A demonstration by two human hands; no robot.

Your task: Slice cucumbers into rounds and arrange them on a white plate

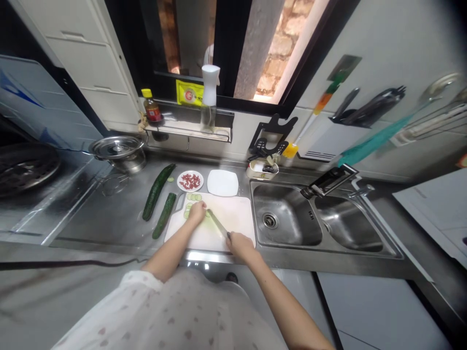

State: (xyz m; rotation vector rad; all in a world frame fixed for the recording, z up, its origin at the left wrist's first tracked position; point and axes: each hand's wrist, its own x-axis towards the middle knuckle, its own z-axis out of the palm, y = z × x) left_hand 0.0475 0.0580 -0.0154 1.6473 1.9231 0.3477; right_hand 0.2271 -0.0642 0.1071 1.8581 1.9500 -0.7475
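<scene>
A white cutting board [233,214] lies on the steel counter in front of me. My left hand [197,212] is curled over a piece of cucumber on the board, with cucumber slices [193,198] lying beside it. My right hand [239,244] grips the handle of a knife [218,223], whose blade points toward the left hand. Two whole cucumbers [158,190] [164,215] lie left of the board.
Behind the board stand a small plate of red chopped pieces [190,181] and an empty white plate [223,183]. A double sink [288,221] is at the right. A steel pot with lid [118,150] sits at the back left, bottles [151,107] on a shelf above.
</scene>
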